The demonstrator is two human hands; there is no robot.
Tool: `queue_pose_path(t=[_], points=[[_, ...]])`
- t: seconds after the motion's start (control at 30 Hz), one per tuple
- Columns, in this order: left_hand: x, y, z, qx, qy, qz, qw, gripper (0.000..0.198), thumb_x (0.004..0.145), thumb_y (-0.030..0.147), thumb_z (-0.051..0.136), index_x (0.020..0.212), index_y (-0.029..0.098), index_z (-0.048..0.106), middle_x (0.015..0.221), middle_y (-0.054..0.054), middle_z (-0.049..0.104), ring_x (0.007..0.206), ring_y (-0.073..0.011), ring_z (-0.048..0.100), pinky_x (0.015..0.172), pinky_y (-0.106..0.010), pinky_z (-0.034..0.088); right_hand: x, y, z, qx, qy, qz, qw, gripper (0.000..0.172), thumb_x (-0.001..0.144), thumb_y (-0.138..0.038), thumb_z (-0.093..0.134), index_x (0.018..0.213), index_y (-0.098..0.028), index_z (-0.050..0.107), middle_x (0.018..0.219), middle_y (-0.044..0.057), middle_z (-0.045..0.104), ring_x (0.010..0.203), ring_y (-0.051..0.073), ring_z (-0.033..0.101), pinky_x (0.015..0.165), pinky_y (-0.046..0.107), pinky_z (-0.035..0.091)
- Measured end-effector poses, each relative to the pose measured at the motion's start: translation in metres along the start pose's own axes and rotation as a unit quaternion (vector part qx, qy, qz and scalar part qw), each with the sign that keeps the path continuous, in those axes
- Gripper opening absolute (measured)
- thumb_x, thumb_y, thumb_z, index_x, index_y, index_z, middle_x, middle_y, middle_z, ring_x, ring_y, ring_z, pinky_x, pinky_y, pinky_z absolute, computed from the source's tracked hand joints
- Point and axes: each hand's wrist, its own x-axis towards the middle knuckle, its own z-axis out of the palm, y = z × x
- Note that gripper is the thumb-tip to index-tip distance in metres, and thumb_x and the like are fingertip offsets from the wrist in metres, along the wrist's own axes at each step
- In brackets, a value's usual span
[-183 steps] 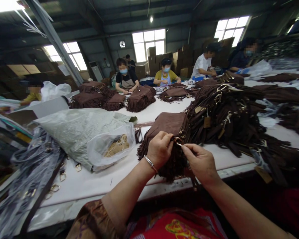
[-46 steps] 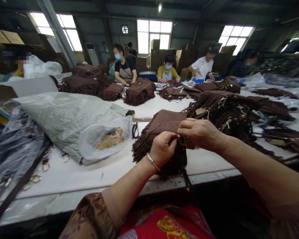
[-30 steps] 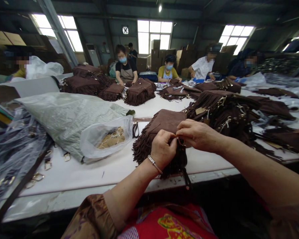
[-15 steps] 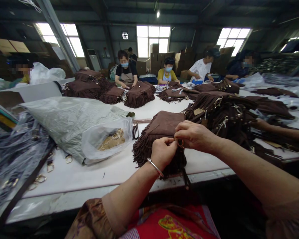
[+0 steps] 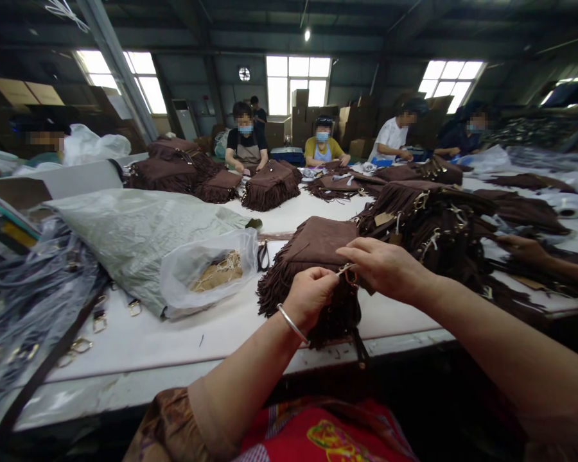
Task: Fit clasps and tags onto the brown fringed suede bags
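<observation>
A dark brown fringed bag [image 5: 318, 240] lies on the white table in front of me. My left hand [image 5: 313, 292] is closed in a pinch at the bag's near right corner, on a small metal clasp [image 5: 345, 269]. From the other side, my right hand [image 5: 385, 264] has its fingers bent over the same clasp, with the thumb side hidden. An orange-gold ring [image 5: 351, 276] shows between the two hands. Below it a dark strap [image 5: 360, 343] hangs over the table's front edge.
Left of the bag is an open plastic bag [image 5: 173, 273] of tags and strings, beside a large grey-green sheet [image 5: 139, 221]. Wrapped straps with buckles [image 5: 38, 295] lie far left. More fringed bags [image 5: 428, 218] are piled right, near a co-worker's hand [image 5: 525, 249].
My left hand has drawn slightly left and down from my right hand, so more of the clasp shows. My right fingers have straightened a little. The bag stays in place.
</observation>
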Motion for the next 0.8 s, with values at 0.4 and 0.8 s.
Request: queue_pose_path(t=[0.4, 0.8], points=[[-0.035, -0.004, -0.032, -0.163, -0.097, 0.055, 0.98, 0.024, 0.073, 0.029, 0.075, 0.071, 0.014, 0.056, 0.104, -0.007, 0.064, 0.068, -0.0086, 0.055, 0.056, -0.021, 0.041, -0.034, -0.053, 0.004, 0.455, 0.034, 0.323, 0.829, 0.029, 0.086, -0.038, 0.062, 0.109, -0.021, 0.069, 0.08, 0.002, 0.071, 0.068, 0.016, 0.065, 0.061, 0.028, 0.051], [-0.031, -0.018, -0.012, -0.022, -0.038, -0.08, 0.996, 0.042, 0.068, 0.047, 0.08, 0.085, 0.014, 0.062, 0.052, 0.01, 0.041, 0.041, -0.0049, 0.036, 0.04, -0.018, 0.034, -0.042, -0.088, 0.056, 0.555, 0.12, 0.442, 0.694, 0.024, 0.079, -0.035, 0.063, 0.093, -0.02, 0.076, 0.082, 0.003, 0.07, 0.063, 0.014, 0.062, 0.058, 0.028, 0.05]])
